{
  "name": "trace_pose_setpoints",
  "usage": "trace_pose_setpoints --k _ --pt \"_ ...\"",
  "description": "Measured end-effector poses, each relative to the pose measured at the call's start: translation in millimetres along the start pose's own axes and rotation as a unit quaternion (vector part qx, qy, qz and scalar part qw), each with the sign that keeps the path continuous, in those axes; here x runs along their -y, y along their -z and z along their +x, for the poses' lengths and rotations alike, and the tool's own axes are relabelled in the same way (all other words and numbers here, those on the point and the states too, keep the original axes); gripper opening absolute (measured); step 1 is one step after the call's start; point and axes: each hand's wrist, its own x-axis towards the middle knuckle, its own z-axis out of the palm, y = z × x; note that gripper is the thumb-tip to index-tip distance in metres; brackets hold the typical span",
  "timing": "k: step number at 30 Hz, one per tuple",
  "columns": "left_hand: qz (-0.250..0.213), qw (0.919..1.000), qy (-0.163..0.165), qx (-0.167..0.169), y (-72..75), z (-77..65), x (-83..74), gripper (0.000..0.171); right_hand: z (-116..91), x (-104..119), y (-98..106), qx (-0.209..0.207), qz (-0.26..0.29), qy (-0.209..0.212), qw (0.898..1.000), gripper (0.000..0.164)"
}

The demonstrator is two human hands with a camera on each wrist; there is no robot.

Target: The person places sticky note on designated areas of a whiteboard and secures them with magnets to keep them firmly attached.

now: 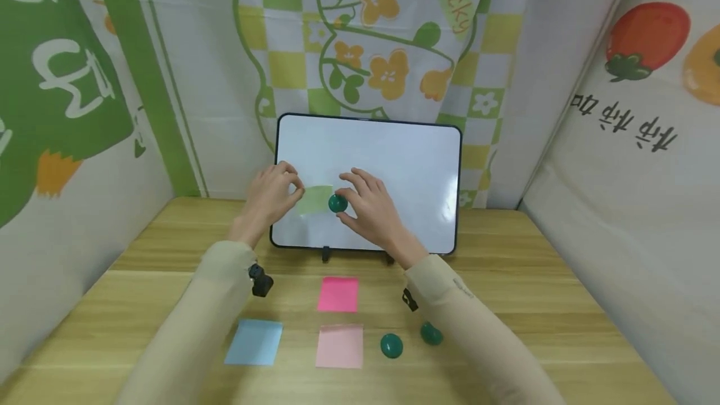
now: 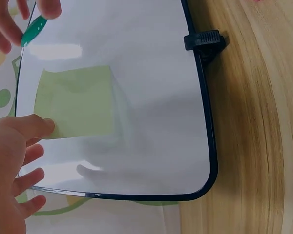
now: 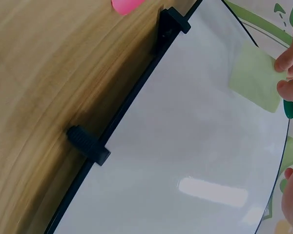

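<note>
A small whiteboard with a dark frame stands upright at the back of the table. My left hand pinches a pale green sticky note by one corner between thumb and forefinger, holding it in front of the board. From the other side, my right hand grips a round green magnet between thumb and fingers, close beside the note's right edge. In the left wrist view the magnet appears edge-on, apart from the note.
Black clip feet support the board's lower edge. On the wooden table lie a bright pink note, a light pink note and a blue note. Two more green magnets, one left of the other, lie near my right forearm.
</note>
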Motion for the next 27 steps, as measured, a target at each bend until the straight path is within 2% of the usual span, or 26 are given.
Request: trace_pose_setpoints --k 6,12,17,24,27 --pt "0.020 0.9996 -0.012 -0.015 -3.4 7.8 6.9 0.017 20 1 -15 0.010 -0.021 -0.010 1.000 0.039" --pt "0.032 0.9992 -0.008 -0.022 2.4 12.2 17.6 0.016 41 4 -24 0.023 -0.031 -0.010 0.999 0.038" --pt "0.034 0.9991 -0.011 -0.024 4.6 13.7 20.2 0.015 48 6 -28 0.026 -0.040 -0.009 0.999 0.038" --pt "0.053 0.9955 -0.038 -0.069 4.9 14.5 23.6 0.013 55 8 -36 0.033 -0.045 -0.011 0.998 0.037" --pt "0.064 0.9946 -0.041 -0.071 4.7 15.3 22.0 0.012 56 8 -39 0.032 -0.047 -0.019 0.998 0.036"
